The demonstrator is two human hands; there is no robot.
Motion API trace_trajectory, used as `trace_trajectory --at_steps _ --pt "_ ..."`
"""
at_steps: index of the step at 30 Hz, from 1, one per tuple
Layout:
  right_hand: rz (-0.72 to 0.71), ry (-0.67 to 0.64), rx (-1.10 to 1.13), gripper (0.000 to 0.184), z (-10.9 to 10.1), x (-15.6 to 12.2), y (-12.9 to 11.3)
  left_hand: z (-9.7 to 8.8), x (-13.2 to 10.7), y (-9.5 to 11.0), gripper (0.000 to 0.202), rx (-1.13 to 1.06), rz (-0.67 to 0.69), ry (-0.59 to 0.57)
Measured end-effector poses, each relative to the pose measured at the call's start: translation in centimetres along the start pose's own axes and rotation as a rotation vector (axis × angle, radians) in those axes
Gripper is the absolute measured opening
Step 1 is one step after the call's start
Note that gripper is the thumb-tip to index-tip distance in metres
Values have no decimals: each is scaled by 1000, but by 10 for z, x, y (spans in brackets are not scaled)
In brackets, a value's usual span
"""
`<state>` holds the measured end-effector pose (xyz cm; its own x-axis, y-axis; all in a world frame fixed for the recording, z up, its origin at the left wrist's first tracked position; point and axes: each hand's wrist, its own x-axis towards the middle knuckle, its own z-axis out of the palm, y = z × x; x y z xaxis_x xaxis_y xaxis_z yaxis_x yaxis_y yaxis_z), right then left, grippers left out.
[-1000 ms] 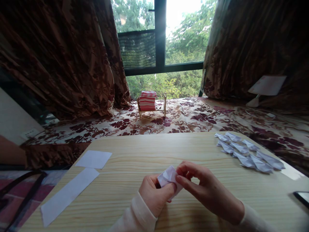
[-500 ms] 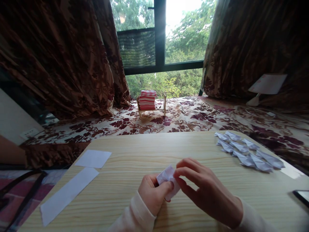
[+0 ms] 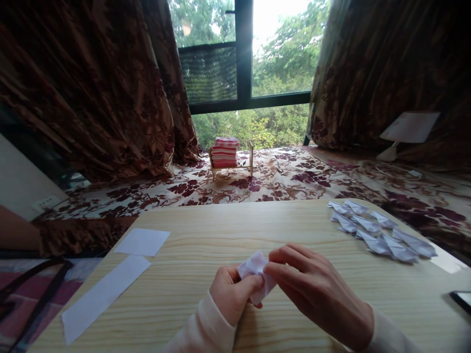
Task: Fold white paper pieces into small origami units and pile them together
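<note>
A small folded piece of white paper (image 3: 253, 267) is held just above the wooden table (image 3: 228, 230), near its front edge. My left hand (image 3: 231, 296) pinches its lower left side with thumb and fingers closed on it. My right hand (image 3: 316, 291) grips its right side, fingers curled over the fold. Both wrists wear cream sleeves.
Several folded white paper pieces (image 3: 379, 233) lie in a row at the table's right. A long white paper strip (image 3: 103, 296) and a small white sheet (image 3: 143, 241) lie at the left. A phone's corner (image 3: 461, 299) shows at the right edge. A floral cloth and a small rack of striped fabric (image 3: 225, 153) lie beyond.
My right hand's fingers have shifted a little down and leftward over the paper, pressing the fold. The left hand has barely moved.
</note>
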<state>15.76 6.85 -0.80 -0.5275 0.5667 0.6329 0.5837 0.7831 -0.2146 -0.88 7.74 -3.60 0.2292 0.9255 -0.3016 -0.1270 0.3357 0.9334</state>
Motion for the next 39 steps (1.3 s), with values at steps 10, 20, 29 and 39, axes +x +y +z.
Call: trace_trajectory --at_steps 10,20,29,39 --pt "-26 16 5 21 -2 1 -1 0 3 -3 29 -108 -24 -37" --pt "77 -27 169 26 1 -3 -1 3 -2 -1 31 42 69 64" --pt "384 30 376 12 6 -2 -4 8 -13 11 24 446 348 76" --pt "503 -97 459 12 11 -5 -1 7 -16 9 31 580 543 47"
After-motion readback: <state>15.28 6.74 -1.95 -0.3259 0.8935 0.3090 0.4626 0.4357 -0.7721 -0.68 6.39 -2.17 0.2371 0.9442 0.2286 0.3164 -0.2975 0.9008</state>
